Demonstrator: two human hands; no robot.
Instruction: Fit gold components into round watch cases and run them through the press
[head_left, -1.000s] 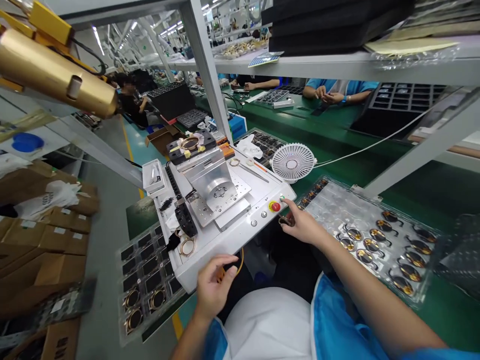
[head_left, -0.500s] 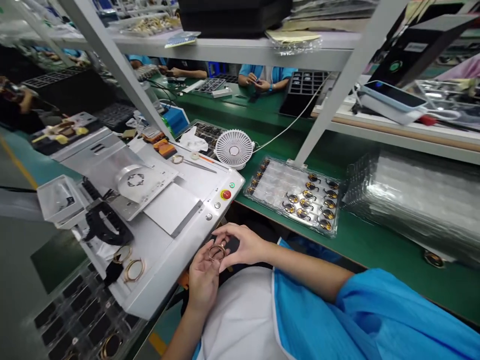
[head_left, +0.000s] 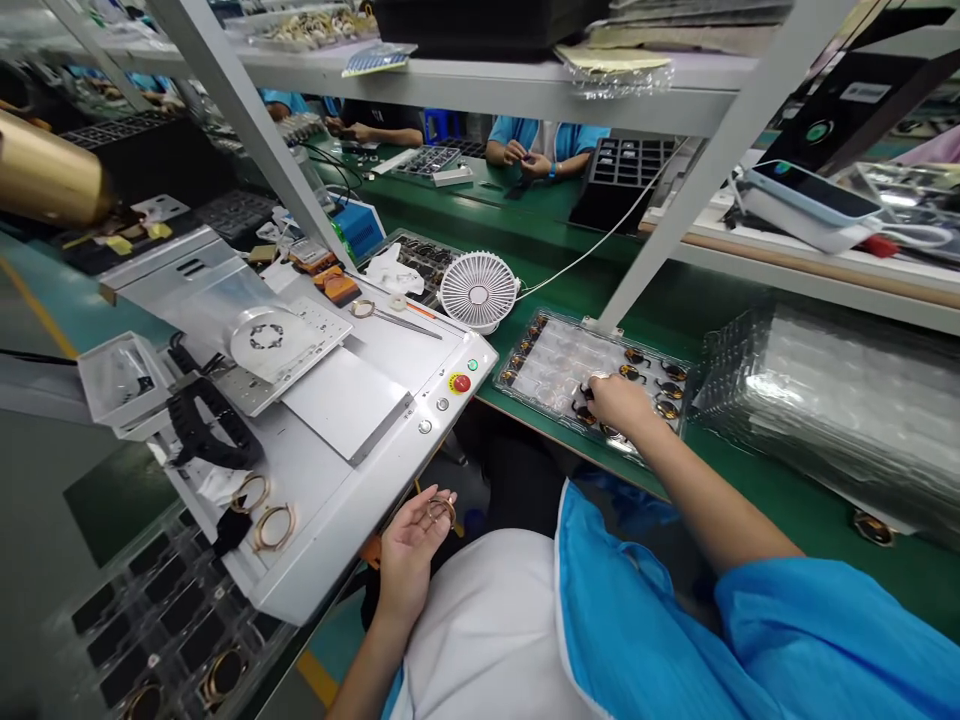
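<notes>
Low in front of my body, my left hand point(head_left: 411, 550) holds a rose-gold metal ring point(head_left: 442, 510) between its thumb and fingers. My right hand point(head_left: 621, 405) reaches over the clear plastic tray point(head_left: 544, 365) on the green bench. Its fingers are pinched at a round black part point(head_left: 586, 391) there, partly hidden by the fingertips. More round black parts with orange patches and thin curled tails lie in the tray, such as one black part point(head_left: 670, 390) on its right side. Two more rose-gold rings point(head_left: 274, 527) rest on the white machine at the left.
The white machine point(head_left: 360, 500) carries a red button point(head_left: 461, 383) and tweezers point(head_left: 409, 322). A small white fan point(head_left: 478, 290) stands behind the tray. Stacked clear trays point(head_left: 840, 400) lie at the right. A shelf post point(head_left: 675, 220) rises behind the tray. Co-workers point(head_left: 551, 150) sit across the bench.
My right hand has left the ring and moved right to the parts in the clear tray. My left hand keeps the ring near my body. A blurred gold-coloured shape has appeared at the upper left.
</notes>
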